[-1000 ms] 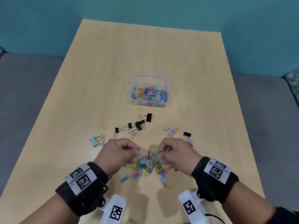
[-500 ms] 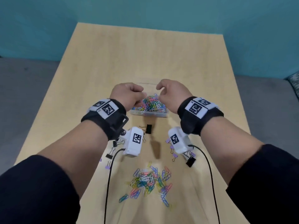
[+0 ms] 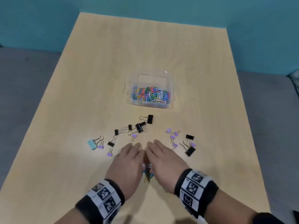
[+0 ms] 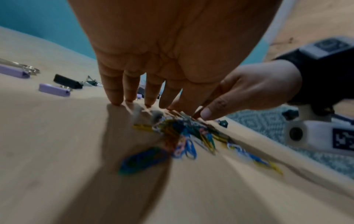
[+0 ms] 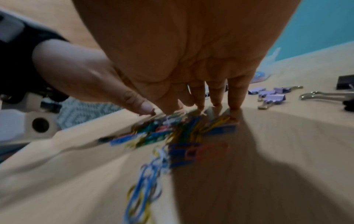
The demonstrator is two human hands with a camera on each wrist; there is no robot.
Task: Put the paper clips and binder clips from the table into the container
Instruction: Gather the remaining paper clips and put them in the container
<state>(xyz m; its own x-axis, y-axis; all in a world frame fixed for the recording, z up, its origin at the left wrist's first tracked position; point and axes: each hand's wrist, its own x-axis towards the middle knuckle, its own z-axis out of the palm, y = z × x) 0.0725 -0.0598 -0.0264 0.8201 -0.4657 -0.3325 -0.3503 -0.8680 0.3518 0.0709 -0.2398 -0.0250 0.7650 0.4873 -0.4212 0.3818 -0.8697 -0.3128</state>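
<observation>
A heap of coloured paper clips [image 3: 148, 172] lies near the table's front edge, mostly hidden between my two hands. My left hand [image 3: 129, 159] and right hand [image 3: 159, 156] stand side by side with straight fingers, tips on the wood, walling the heap in from both sides. In the left wrist view the paper clips [image 4: 180, 136] lie under the palm; in the right wrist view the paper clips [image 5: 172, 133] lie the same way. The clear plastic container [image 3: 169, 81], holding many paper clips, sits further back. Black, purple and teal binder clips [image 3: 139, 126] are scattered between.
More binder clips [image 3: 188, 146] lie right of my right hand, and a teal one [image 3: 92, 144] lies to the left. The wooden table [image 3: 97, 70] is bordered by grey floor and a teal wall.
Both hands have come back from over the container to the front heap. They were curled there and now stand flat-fingered on either side of the loose paper clips.
</observation>
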